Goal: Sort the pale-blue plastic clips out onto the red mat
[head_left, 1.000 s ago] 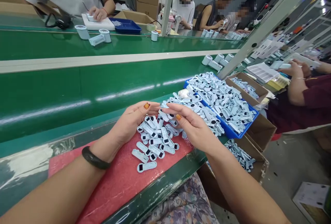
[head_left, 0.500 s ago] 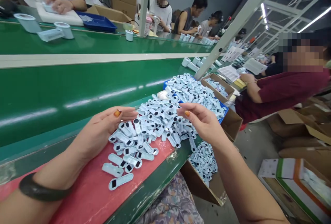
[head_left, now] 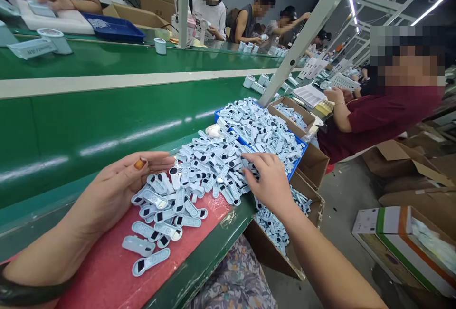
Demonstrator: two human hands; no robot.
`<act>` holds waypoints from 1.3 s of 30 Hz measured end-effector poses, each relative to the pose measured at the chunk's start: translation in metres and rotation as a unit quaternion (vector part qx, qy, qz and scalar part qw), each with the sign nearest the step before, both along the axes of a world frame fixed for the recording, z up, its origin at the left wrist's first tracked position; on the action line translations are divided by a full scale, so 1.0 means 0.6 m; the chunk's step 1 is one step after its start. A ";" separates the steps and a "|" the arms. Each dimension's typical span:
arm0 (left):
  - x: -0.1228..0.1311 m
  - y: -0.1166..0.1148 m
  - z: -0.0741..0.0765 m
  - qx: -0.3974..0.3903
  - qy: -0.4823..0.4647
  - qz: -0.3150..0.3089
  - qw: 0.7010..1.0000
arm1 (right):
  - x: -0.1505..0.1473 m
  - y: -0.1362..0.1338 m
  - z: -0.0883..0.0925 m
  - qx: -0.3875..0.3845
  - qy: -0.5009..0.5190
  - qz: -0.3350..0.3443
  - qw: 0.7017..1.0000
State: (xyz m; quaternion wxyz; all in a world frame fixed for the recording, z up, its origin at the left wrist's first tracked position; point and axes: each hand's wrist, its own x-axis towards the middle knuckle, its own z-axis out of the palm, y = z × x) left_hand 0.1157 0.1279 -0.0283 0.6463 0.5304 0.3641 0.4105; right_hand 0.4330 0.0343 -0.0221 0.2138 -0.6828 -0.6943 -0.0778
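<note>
A heap of small pale blue plastic pieces (head_left: pixel 204 157), many with a black square or round patch, spreads over a red mat (head_left: pixel 107 266). At the heap's left edge is my left hand (head_left: pixel 119 183), fingers stretched forward and thumb raised, holding nothing. My right hand (head_left: pixel 269 180) rests at the right side of the heap with spread, slightly bent fingers; the fingertips reach the pieces, and nothing shows gripped in them. More of the same pieces fill a blue tray (head_left: pixel 299 164) just beyond my right hand. A loose piece (head_left: pixel 151 261) lies nearest to me on the mat.
Below the table edge on the right, a cardboard box (head_left: pixel 295 264) holds more pieces. A green conveyor belt (head_left: pixel 107 114) runs behind the heap. A slanted metal post (head_left: pixel 306 43) rises beyond the tray. Co-workers sit across the belt, and a person in a maroon shirt (head_left: pixel 384 119) sits at right.
My right hand has come down onto the right side of the heap, palm turned lower. My left hand stays stretched beside the pieces. The whole view has shifted slightly.
</note>
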 end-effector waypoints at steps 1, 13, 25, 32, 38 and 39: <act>0.000 0.000 0.001 0.002 0.002 0.001 1.000 | 0.003 0.004 0.000 0.002 0.006 -0.001 1.000; 0.006 -0.013 0.001 0.109 0.095 -0.001 0.990 | -0.117 -0.082 -0.019 0.041 0.058 0.139 0.988; 0.027 -0.028 0.005 0.195 0.161 -0.022 0.967 | -0.259 -0.018 -0.033 -0.057 0.094 0.062 0.992; 0.076 -0.020 -0.009 0.147 0.143 0.133 0.970 | -0.227 0.012 -0.010 -0.051 0.063 0.093 0.992; 0.124 -0.008 -0.003 0.081 0.044 0.231 0.968 | -0.205 0.037 -0.012 0.019 0.048 0.120 0.991; 0.133 -0.009 0.003 0.072 0.030 0.241 0.967 | -0.203 0.042 -0.013 0.036 0.050 0.116 0.991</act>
